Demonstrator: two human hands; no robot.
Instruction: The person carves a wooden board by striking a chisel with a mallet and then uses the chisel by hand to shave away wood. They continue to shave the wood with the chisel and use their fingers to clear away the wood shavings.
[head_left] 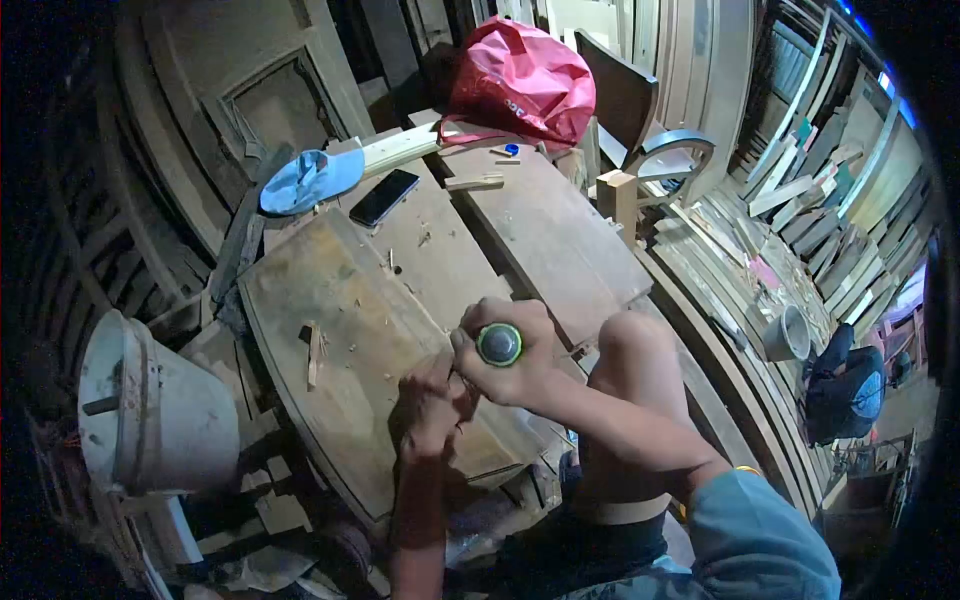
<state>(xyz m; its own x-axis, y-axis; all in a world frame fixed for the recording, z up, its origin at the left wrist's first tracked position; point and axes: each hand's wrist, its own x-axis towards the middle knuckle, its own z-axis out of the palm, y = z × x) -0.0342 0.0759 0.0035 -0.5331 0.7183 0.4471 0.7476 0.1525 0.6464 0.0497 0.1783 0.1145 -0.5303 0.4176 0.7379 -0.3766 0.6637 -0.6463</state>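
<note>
My right hand (525, 350) is wrapped round a tool handle (499, 345) whose round grey end with a green rim faces up at the camera. The tool's lower part is hidden under the hand. Close by on the left, my left hand (433, 400) has its fingers bent over the edge of a wooden board (340, 350); what they hold, if anything, is hidden. A wood splinter (314, 355) and small chips lie on that board. Farther back, a black phone (384, 197) rests on the boards beside a blue cap (311, 181).
A pink bag (524, 82) sits at the back of the boards, near a chair (640, 110) and a wooden block (617, 199). At the left stands a white bucket (180, 410). Stacked planks (720, 300) run along the right, beside a small pail (788, 333). My bare knee is close to my right forearm.
</note>
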